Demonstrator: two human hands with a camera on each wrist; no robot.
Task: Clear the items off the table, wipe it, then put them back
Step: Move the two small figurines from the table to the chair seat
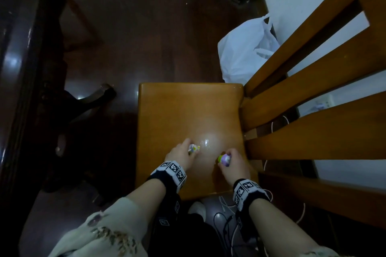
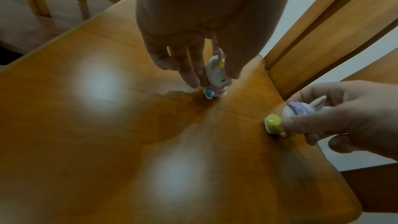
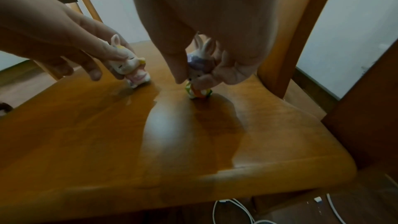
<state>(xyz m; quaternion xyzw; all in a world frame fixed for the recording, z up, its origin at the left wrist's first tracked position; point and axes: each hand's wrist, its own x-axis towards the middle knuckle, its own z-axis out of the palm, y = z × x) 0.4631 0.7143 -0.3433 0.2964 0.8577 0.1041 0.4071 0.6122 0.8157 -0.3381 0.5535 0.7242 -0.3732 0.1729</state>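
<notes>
Two small ceramic rabbit figurines stand on a wooden chair seat point(image 1: 179, 110). My left hand point(image 1: 183, 153) pinches the pink-dressed rabbit point(image 1: 193, 148) point(image 2: 217, 76) point(image 3: 131, 67), tilted, its feet touching the wood. To its right, my right hand point(image 1: 231, 162) pinches the purple-haired rabbit with the green base point(image 1: 224, 159) point(image 3: 199, 74) point(image 2: 290, 117) by its head; its base sits on the seat near the backrest side. Fingers hide much of both figurines.
The chair's slatted backrest point(image 1: 313, 69) rises on the right. A white plastic bag point(image 1: 244, 48) lies on the dark floor beyond the seat. Dark furniture point(image 1: 25, 69) stands at left. Cables point(image 1: 225, 215) lie on the floor under the seat's near edge.
</notes>
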